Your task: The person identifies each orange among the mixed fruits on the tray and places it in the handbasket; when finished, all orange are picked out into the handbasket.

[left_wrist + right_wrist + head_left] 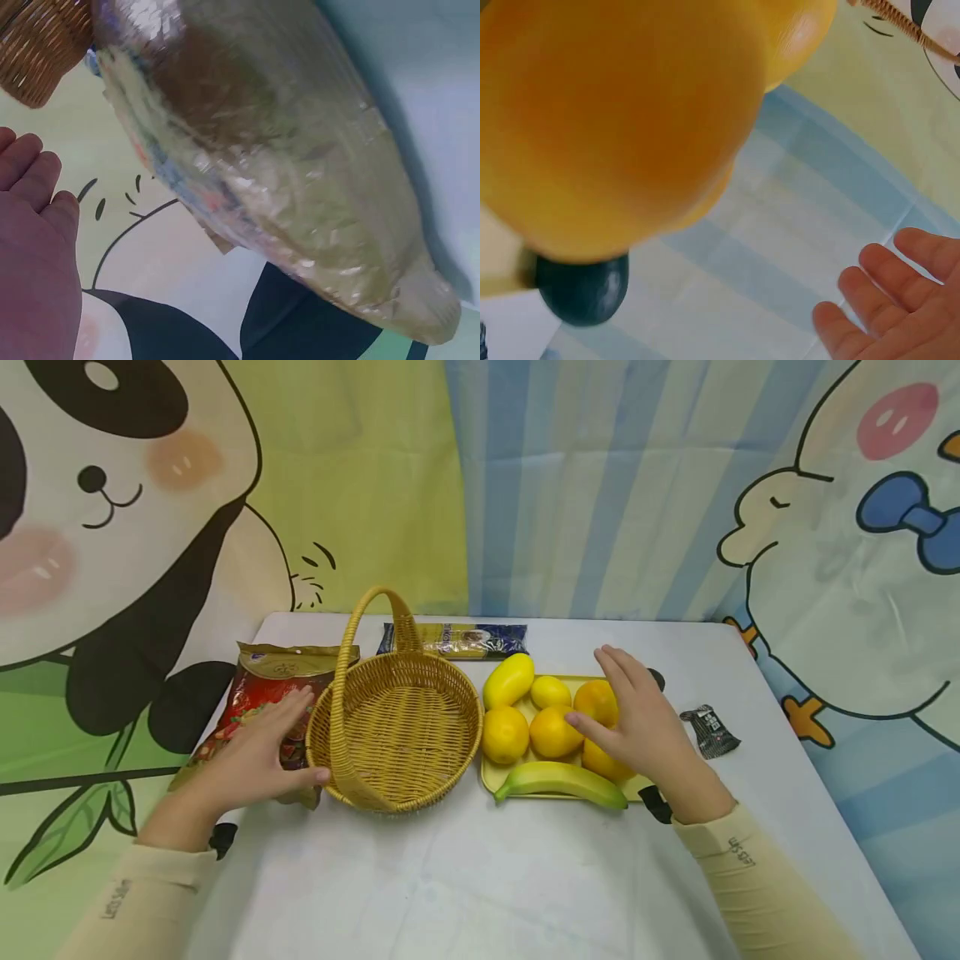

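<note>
My left hand (255, 760), fingers extended, hovers over the red and gold snack bag (258, 685), close to the left side of an empty wicker basket (397, 735) with a tall handle. In the left wrist view, the same bag (300, 172) fills the middle, apart from the fingers. Above the right end of a yellow tray (487, 781) is my right hand (645, 722), its fingers spread and holding nothing. On that tray lie a banana (562, 781), a mango (510, 680), a lemon (550, 692) and several orange fruits (555, 732). One orange (622, 127) looms large in the right wrist view.
Behind the basket lies a blue and yellow packet (465, 641). A small black wrapped packet (710, 732) sits at the right of the white table (450, 885). Dark rounded handles (656, 804) stick out at the tray's right end. A printed cloth (570, 485) hangs behind.
</note>
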{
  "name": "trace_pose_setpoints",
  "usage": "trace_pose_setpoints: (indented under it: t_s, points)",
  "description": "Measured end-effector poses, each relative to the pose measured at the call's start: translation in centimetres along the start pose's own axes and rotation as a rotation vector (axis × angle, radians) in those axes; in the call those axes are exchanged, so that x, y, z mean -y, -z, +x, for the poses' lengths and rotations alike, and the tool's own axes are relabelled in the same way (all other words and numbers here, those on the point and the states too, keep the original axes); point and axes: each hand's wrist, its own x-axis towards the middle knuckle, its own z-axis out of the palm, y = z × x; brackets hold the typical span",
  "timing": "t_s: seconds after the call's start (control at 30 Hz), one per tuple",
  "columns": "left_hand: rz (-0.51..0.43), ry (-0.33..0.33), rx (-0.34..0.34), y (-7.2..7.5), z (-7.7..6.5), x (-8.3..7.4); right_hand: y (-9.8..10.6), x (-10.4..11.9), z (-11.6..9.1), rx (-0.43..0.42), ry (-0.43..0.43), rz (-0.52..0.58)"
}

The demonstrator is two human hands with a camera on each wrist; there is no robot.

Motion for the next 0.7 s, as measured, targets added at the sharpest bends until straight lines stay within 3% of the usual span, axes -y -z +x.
trace_pose_setpoints:
  t_s: [0.2, 0.43, 0.7]
  points:
    - [-0.001, -0.013, -0.005, -0.5, -0.2, -0.1, -0.7, 1.3, 0.0, -0.052, 0.083, 0.051]
    - [0.018, -0.008, -0.007, -0.6, -0.3, -0.1, -1.9, 2.7, 0.2, -0.043, 0.136, 0.092]
    - [0.016, -0.023, -0.014, -0.7, -0.3, 0.1, -3.5, 4.3, 0.9, 0.113, 0.113, 0.065]
